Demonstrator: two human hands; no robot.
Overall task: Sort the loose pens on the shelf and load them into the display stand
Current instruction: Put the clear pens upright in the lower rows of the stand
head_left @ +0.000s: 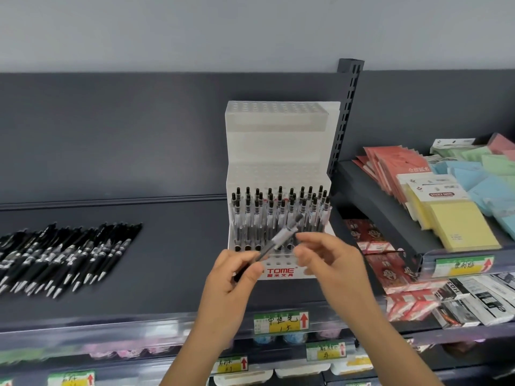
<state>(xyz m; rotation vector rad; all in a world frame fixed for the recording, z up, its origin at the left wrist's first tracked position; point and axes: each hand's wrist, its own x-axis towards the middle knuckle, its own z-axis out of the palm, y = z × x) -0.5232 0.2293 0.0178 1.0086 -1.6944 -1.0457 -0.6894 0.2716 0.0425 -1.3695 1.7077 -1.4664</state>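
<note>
The 2 hands meet just before the shelf's front edge. The left hand point(234, 271) is curled round the lower end of 1 pen point(282, 235), which slants up to the right. The right hand point(331, 260) brings loosely bent fingertips to the pen's clear barrel; blur hides whether they pinch it or only sit beside it.

Behind them, the dark shelf point(156, 274) carries everything. The white display stand point(281, 151) stands at its right edge, against the back panel. Its upper tiers are bare, while its lowest tier holds upright pens point(278, 210) in the rear rows and at the left of the front row. The loose pens point(64, 254) lie in a fanned heap at the shelf's left edge, well apart from the stand.

The step in hand looks like checking or turning 1 pen before loading. The next move probably calls for standing it upright, tip down, and lowering it into a free front-row hole without knocking its neighbours.
</note>
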